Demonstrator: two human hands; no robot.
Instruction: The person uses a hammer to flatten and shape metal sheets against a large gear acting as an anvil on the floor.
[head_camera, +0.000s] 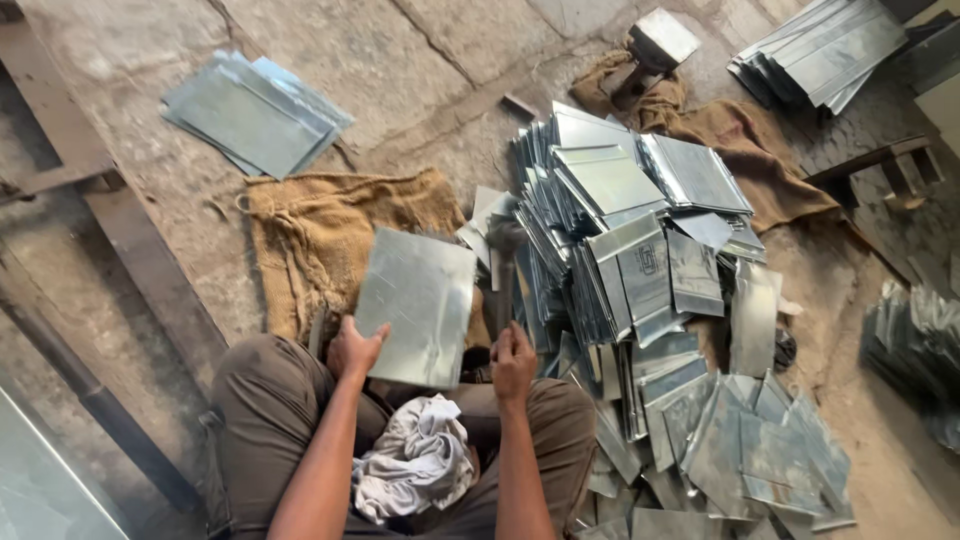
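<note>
You sit on the cracked concrete floor (420, 60), knees spread, a crumpled grey-white rag (415, 465) in your lap. Your left hand (352, 350) is closed on the lower left edge of a flat rectangular galvanised steel sheet (418, 305), tilting it up off the ground, apparently so its face is toward you and over the brown burlap sack (315, 235) that pads the floor. Your right hand (513, 362) is curled shut around the handle of a dark hammer-like tool (503, 262), head up, just right of the sheet; the head is blurred, so I cannot tell its exact kind. The sheet sits between your knees and the sack, touching neither hand's neighbour pile. To your right, a big heap of folded shiny metal sheets (620, 240) stands on edge and leans, within easy reach of the right arm, spilling down into a loose scatter of flat metal pieces (750, 450). A neat stack of blue-grey flat sheets (250, 115) lies well apart at upper left. Another sheet stack (820, 45) at top right, beside a second brown cloth (740, 140). Dark steel rails (130, 250) run along the left.
</note>
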